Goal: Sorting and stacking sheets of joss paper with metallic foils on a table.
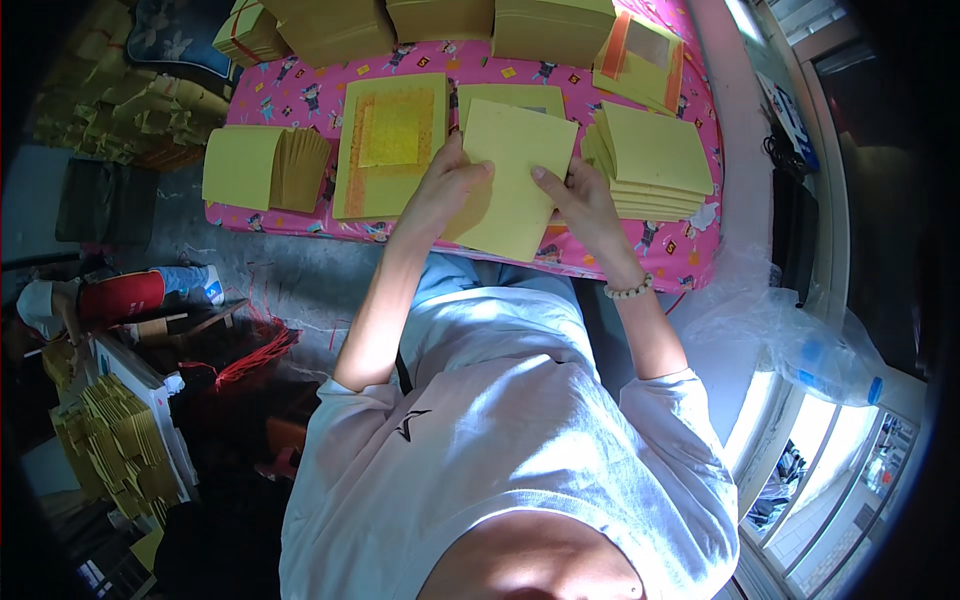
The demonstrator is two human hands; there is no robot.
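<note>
Between my two hands, over the near edge of the table, I hold a plain yellow paper sheet point(517, 205), slightly tilted. My left hand point(447, 187) grips its left edge, thumb lying on the face. On the right edge my right hand point(590, 203) pinches it the same way, a beaded bracelet at the wrist. Partly hidden behind it is a yellow stack point(470, 96) with a greyish patch. Left of my left hand lies a yellow paper stack point(349, 150) printed with an orange-framed gold square. Beside my right hand, a fanned yellow stack point(655, 150) sits on the table.
A pink patterned cloth point(420, 60) covers the table. At its left lies another fanned stack point(238, 165); several thick bundles point(555, 35) line the back. Clear plastic with a bottle point(835, 370) is at the right. Another person point(45, 305) works at the far left near piled paper point(115, 440).
</note>
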